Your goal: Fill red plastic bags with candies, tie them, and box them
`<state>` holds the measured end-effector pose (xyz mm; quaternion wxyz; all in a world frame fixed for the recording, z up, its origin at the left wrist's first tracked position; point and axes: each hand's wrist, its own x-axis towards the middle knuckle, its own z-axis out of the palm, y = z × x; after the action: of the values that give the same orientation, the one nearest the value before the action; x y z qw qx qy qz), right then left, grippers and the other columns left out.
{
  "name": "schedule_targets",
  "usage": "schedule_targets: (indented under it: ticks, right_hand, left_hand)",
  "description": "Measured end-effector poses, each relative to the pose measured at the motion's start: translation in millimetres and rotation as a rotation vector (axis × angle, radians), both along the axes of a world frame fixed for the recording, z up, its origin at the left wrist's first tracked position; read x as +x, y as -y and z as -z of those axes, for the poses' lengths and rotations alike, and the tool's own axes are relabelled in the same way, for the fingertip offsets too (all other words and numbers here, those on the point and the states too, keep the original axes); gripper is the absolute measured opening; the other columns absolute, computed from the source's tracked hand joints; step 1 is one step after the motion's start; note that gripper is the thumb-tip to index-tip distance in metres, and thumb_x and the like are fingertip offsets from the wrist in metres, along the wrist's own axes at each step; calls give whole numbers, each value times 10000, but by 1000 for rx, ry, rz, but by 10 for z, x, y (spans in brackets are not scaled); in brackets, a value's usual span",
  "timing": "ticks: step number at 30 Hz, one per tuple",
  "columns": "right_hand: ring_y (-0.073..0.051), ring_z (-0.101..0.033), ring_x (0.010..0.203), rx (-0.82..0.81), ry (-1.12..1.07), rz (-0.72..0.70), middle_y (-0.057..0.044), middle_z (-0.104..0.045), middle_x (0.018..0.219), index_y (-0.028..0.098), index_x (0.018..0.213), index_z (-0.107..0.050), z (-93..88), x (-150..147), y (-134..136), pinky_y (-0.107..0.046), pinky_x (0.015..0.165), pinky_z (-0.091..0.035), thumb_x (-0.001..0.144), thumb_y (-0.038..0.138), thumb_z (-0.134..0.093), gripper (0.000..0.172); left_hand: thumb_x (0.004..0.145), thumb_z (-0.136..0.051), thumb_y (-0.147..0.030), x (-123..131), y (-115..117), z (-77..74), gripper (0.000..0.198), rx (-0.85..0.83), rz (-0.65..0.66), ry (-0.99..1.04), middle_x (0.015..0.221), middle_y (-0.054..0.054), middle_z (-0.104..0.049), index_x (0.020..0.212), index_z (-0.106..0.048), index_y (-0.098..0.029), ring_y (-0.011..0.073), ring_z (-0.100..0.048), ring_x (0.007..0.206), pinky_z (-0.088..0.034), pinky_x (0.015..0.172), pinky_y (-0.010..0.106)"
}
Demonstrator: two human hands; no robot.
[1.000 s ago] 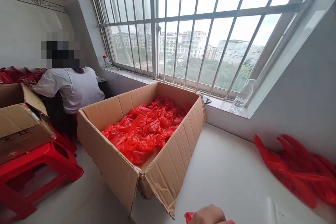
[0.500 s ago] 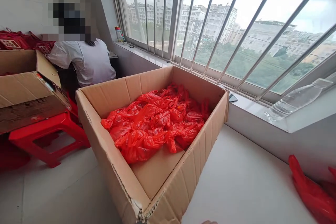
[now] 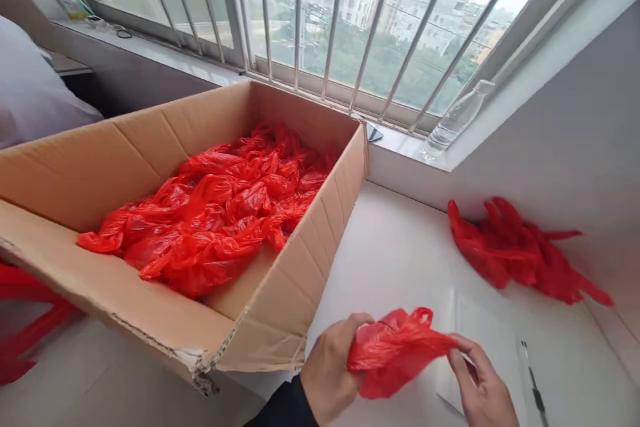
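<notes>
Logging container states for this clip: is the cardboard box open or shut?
Open: the cardboard box has no cover over its top, and the red plastic bags inside lie in plain view.

Both hands now come into view near the box (image 3: 310, 260): the left hand (image 3: 330, 367) grips a bag (image 3: 395, 350), the right hand (image 3: 483, 387) pinches its other end.
</notes>
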<state>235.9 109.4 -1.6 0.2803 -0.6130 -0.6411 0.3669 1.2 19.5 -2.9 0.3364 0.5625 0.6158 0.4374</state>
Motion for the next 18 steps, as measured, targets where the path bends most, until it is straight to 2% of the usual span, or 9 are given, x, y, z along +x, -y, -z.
schedule_targets:
  ticks: [2, 4, 7, 9, 11, 14, 16, 18]
  right_hand:
    - [-297, -632, 1202, 26, -99, -76, -100, -646, 1315, 240, 1209, -605, -63, 17, 25, -437, 995, -543, 939, 576, -556, 433]
    - [-277, -568, 1278, 88, -109, -167, -92, -618, 1355, 256, 1313, -557, -142, -43, 67, -453, 1086, -470, 947, 490, -577, 435]
    - [-249, -616, 1074, 99, -35, -220, -65, -673, 1142, 255, 1165, -635, -236, -144, 103, -402, 974, -494, 943, 449, -620, 294]
    - [-232, -614, 948, 60, -61, -155, -55, -671, 1005, 240, 1034, -649, -263, -121, 95, -363, 868, -500, 970, 467, -590, 243]
    - [-217, -609, 896, 36, -149, -4, -46, -658, 955, 235, 1010, -617, -264, -20, 68, -336, 816, -492, 989, 497, -555, 270]
    - [-206, -619, 916, 31, -304, 155, -46, -651, 1006, 244, 1097, -551, -259, 148, 29, -315, 805, -492, 988, 530, -550, 306]
    - [-217, -630, 958, 0, -368, 133, -58, -656, 1074, 253, 1202, -513, -284, 186, 30, -323, 819, -505, 963, 546, -585, 385]
    - [-227, -633, 963, -45, -359, 63, -59, -664, 1082, 251, 1248, -521, -346, 156, 56, -334, 829, -509, 927, 554, -635, 455]
  left_hand:
    - [834, -609, -91, -16, -37, -71, 476, 23, 10, -6, 1112, 53, -726, 1280, -603, -258, 246, -682, 1017, -539, 886, 398]
    - [821, -624, -117, 11, -105, -113, 502, 52, 13, -32, 1090, 72, -688, 1303, -622, -258, 273, -655, 1016, -528, 881, 430]
    - [836, -624, -146, 70, -199, -118, 376, 103, -17, -82, 990, 76, -625, 1193, -703, -235, 273, -625, 936, -520, 826, 436]
    - [865, -579, -127, 69, -238, -100, 288, 138, -61, -109, 979, 75, -607, 1095, -728, -216, 258, -616, 923, -516, 817, 424]
    - [911, -528, -111, 36, -258, -90, 271, 167, -125, -132, 1001, 77, -601, 1079, -720, -204, 248, -612, 952, -515, 834, 417]
    - [955, -501, -102, 14, -272, -132, 348, 203, -215, -165, 1179, 106, -596, 1254, -646, -204, 259, -588, 1121, -493, 948, 446]
    - [941, -562, -114, 55, -284, -206, 444, 232, -217, -193, 1291, 111, -576, 1371, -578, -228, 272, -548, 1221, -457, 1025, 467]
    - [911, -655, -149, 118, -302, -304, 452, 262, -180, -214, 1260, 80, -597, 1344, -609, -268, 262, -559, 1198, -466, 1017, 434]
